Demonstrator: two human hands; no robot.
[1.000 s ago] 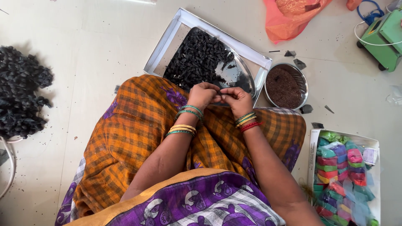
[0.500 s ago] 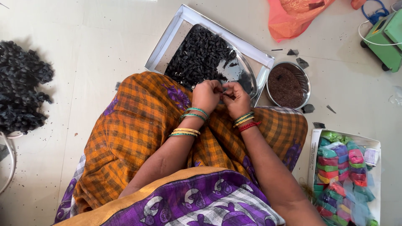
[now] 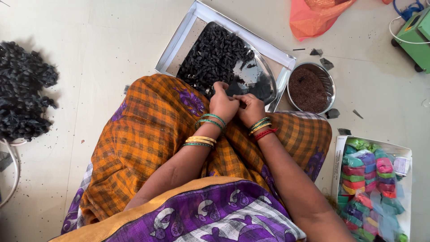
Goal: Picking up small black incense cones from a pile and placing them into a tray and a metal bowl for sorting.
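Observation:
I sit on the floor, an orange checked cloth over my lap. My left hand and my right hand meet above my knees, fingers pinched together on a small dark piece that I can barely make out between the fingertips. Both wrists carry green, gold and red bangles. Just beyond my hands lies a metal plate heaped with small black pieces, set inside a white tray.
A round steel bowl of dark brown grains stands right of the tray. A white box of coloured packets sits at the lower right. A black curly heap lies left; an orange bag and a green device lie far.
Both hands have stayed together over the lap, with small finger movements; the view has shifted slightly.

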